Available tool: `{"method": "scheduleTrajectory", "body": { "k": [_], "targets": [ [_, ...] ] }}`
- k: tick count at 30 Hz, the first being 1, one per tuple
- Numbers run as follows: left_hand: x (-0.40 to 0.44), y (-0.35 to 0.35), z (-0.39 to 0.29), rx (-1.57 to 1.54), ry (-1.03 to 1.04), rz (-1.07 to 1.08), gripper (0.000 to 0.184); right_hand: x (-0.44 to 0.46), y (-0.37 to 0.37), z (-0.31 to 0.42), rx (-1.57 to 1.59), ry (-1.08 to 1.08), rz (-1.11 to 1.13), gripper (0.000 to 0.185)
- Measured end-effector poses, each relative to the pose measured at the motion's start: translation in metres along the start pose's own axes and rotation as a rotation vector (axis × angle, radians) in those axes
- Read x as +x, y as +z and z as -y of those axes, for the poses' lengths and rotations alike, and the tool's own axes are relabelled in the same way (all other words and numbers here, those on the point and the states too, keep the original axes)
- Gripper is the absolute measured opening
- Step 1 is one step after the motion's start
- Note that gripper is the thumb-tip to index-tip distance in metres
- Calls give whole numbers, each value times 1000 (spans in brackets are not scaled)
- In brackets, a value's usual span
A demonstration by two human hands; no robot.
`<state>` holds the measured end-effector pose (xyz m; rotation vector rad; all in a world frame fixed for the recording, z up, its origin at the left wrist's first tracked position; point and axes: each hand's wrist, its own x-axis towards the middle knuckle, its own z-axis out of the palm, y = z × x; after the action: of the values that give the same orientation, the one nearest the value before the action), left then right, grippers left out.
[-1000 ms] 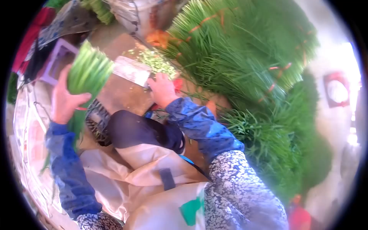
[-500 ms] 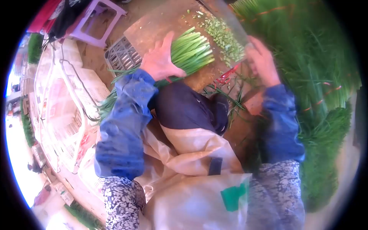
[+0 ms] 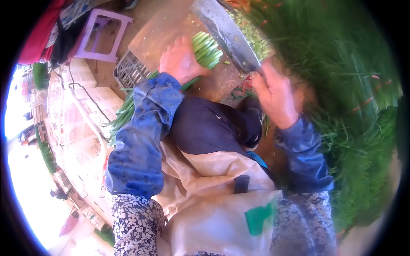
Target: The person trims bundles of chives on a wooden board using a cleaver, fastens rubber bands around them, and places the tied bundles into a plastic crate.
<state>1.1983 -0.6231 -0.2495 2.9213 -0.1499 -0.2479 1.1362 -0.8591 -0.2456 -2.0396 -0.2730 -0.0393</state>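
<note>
My left hand [image 3: 181, 62] is wrapped over a bunch of chive-like green stalks [image 3: 206, 50] and presses it onto a brown cutting board [image 3: 156, 32]. The pale cut ends point right, and the long green tails [image 3: 124, 113] run out under my left sleeve. My right hand [image 3: 275, 94] grips a wide-bladed cleaver [image 3: 228, 36]; its handle is hidden in my fist. The blade stands over the board, apart from the stalk ends. Chopped green pieces [image 3: 256, 40] lie beyond the blade, partly covered by it.
A large heap of green bundles [image 3: 341, 85] with red ties fills the right side. A grey plastic crate [image 3: 130, 70] shows by the board's left edge. Further left are white crates [image 3: 81, 123] and a purple stool [image 3: 115, 55]. My knee [image 3: 205, 123] is close below the board.
The cleaver has swung left across the board, from the far side of the chopped pieces towards the bunch. Less of the stalks' length now shows beyond my left hand.
</note>
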Motion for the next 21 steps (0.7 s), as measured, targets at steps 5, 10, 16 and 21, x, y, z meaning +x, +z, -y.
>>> {"method": "scheduleTrajectory", "body": {
  "k": [5, 10, 16, 21],
  "targets": [
    [1, 5, 5, -18, 111, -88, 67, 12, 9, 7, -125, -88, 29, 13],
    [0, 2, 4, -21, 55, -54, 62, 15, 11, 17, -313, -84, 73, 12],
    [3, -2, 6, -55, 28, -8, 61, 31, 6, 24, -255, 10, 203, 15],
    [10, 13, 16, -28, 90, -117, 61, 49, 5, 20, -325, -47, 298, 20]
  ]
}}
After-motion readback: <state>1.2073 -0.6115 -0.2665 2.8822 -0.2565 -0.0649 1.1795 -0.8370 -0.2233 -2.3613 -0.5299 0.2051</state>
